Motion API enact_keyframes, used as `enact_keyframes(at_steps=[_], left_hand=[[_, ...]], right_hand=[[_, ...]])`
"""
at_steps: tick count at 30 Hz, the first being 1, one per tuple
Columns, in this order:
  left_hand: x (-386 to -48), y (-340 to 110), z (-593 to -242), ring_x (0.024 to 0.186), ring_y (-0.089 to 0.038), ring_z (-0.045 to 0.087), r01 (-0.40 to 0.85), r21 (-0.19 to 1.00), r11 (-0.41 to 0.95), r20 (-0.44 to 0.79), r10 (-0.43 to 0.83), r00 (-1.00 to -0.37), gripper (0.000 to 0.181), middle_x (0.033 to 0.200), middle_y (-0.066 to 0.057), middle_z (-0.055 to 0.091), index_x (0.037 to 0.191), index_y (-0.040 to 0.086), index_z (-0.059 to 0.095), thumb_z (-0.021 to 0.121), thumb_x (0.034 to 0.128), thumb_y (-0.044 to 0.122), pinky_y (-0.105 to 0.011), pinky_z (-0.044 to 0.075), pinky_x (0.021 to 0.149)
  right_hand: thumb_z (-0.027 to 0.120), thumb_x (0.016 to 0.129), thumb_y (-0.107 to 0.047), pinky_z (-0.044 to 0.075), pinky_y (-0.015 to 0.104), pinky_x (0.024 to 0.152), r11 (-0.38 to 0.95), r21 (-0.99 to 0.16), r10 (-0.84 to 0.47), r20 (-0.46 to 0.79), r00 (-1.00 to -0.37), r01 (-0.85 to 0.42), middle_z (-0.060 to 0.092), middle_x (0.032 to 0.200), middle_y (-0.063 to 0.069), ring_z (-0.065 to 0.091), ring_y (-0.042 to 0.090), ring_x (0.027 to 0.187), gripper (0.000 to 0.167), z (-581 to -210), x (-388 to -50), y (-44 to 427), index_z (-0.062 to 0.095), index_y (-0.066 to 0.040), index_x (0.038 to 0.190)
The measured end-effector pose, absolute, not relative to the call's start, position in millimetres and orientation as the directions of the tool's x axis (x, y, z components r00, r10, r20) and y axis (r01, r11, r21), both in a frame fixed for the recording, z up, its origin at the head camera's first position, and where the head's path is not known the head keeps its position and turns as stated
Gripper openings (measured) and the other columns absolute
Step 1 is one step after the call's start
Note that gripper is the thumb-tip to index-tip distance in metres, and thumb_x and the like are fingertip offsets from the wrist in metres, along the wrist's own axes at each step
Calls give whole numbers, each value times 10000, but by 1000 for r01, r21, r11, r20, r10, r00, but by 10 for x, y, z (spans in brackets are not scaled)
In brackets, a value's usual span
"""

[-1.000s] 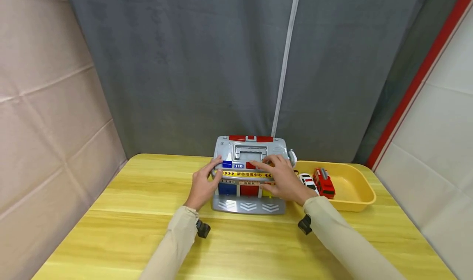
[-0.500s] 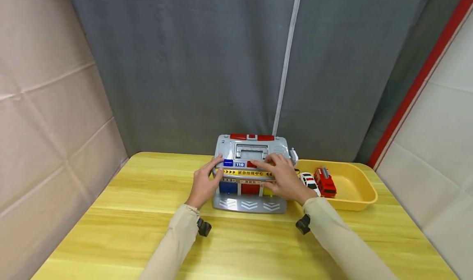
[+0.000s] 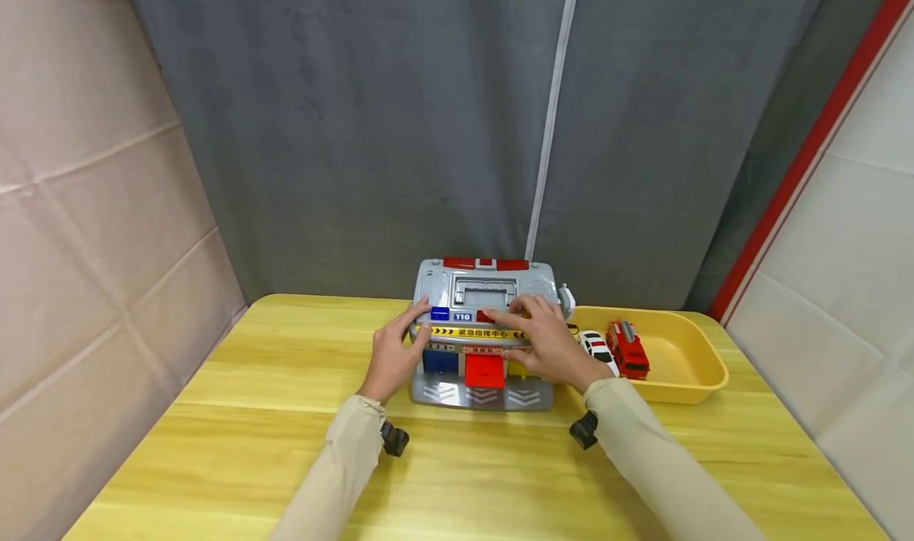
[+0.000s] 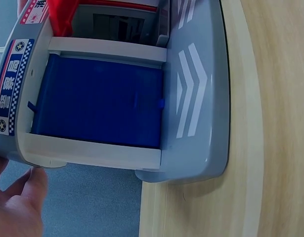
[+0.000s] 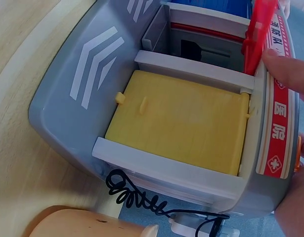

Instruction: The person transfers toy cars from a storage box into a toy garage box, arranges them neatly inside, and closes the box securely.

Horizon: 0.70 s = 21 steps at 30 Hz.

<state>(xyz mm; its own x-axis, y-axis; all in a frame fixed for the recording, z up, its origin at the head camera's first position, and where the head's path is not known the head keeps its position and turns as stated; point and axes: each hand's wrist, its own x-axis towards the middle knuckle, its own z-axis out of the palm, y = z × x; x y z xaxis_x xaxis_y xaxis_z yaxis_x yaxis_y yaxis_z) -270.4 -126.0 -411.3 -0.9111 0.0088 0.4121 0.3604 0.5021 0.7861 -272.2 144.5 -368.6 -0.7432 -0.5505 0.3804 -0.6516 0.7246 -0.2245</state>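
Note:
A grey toy rescue garage (image 3: 437,287) stands on the table, with a carry handle on its roof. My left hand (image 3: 391,360) grips the roof's left front edge, thumb at the front and fingers on top. My right hand (image 3: 553,347) holds the right front edge; its index finger touches the red button (image 3: 485,316), and its thumb lies on the front strip. Below, the middle red door (image 3: 485,371) is swung up and outward, exposing a bay in both wrist views. The blue door (image 4: 97,101) and yellow door (image 5: 176,123) are down.
A yellow bin (image 3: 678,358) at the garage's right holds a white toy car (image 3: 598,351) and a red toy fire truck (image 3: 628,351). A black coiled cord (image 5: 137,195) hangs at the garage's right side. A grey curtain (image 3: 357,128) rises behind the table.
The red middle door has swung from down to up and outward. Both hands have kept their places on the garage.

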Motion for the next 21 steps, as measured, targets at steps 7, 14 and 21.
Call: enact_keyframes(at_steps=[7,14,21], left_hand=[[-2698,-1253,-4123,1490,-214,401,361,791,493,412,6,-911,371,1527,96,508,1364,211,632,572,1005,286,-397,401,1199],[-2698,-1255,-4120,1493,-205,395,356,794,492,404,11,-915,371,1534,101,500,1370,206,626,562,1014,287,-391,393,1205],[-2698,-1274,-4124,1491,-194,395,357,793,493,404,13,-915,366,1530,97,507,1363,192,632,561,1014,280,-396,392,1207]], right_hand=[[820,829,-270,373,524,1051,718,-233,-549,391,-739,-656,543,1248,79,446,266,1185,670,-3693,-2715,1455,551,-359,1436],[817,831,-293,380,514,1039,725,-229,-544,387,-745,-649,543,1262,90,449,271,1186,671,-3701,-2714,1448,544,-362,1441],[819,830,-293,386,521,1027,718,-225,-553,389,-737,-658,550,1259,91,459,269,1168,678,-3699,-2724,1431,541,-352,1446]])
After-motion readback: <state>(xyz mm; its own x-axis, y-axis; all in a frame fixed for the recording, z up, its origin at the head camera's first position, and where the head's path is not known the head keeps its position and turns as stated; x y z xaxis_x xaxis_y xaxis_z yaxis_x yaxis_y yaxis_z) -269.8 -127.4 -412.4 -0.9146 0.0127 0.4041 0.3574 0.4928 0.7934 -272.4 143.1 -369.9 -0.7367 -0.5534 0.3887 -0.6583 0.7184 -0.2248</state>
